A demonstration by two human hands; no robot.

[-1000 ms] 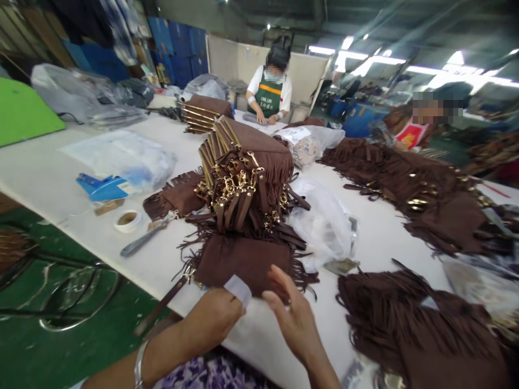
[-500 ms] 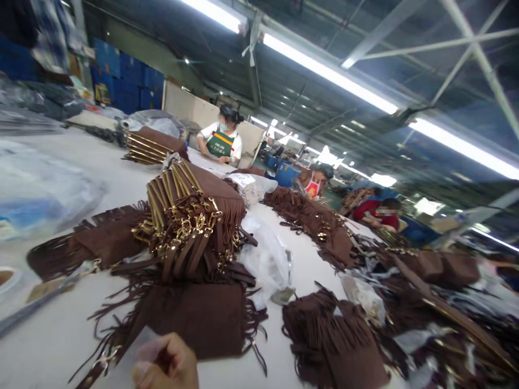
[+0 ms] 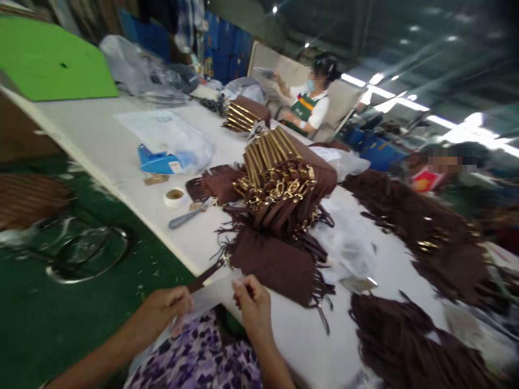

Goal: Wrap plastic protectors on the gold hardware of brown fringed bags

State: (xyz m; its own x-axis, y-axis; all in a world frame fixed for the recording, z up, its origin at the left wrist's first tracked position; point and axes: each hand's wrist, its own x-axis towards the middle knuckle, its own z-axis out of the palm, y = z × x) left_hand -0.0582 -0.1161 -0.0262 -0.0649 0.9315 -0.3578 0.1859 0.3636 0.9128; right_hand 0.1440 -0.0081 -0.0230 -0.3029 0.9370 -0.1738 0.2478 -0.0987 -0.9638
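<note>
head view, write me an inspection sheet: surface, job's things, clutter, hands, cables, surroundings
Surface: white table, bag pile on it.
Job's things: translucent sheet between the hands; fringed brown bag just beyond, on the table.
Clutter: white roll, grey handle, blue plastic piece, crumpled plastic.
Hands: left hand and right hand hold the sheet in their fingers; left blurred.
Cables: nothing seen.
Surroundings: green floor; person in green apron beyond the table.

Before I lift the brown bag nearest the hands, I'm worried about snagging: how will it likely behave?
The brown bag will probably feel soft, since its matte surface looks suede-like. Its loose fringe would likely swing and could tangle, as the strands splay across the table. The strap, reaching past the table edge, might trail or catch.
</note>
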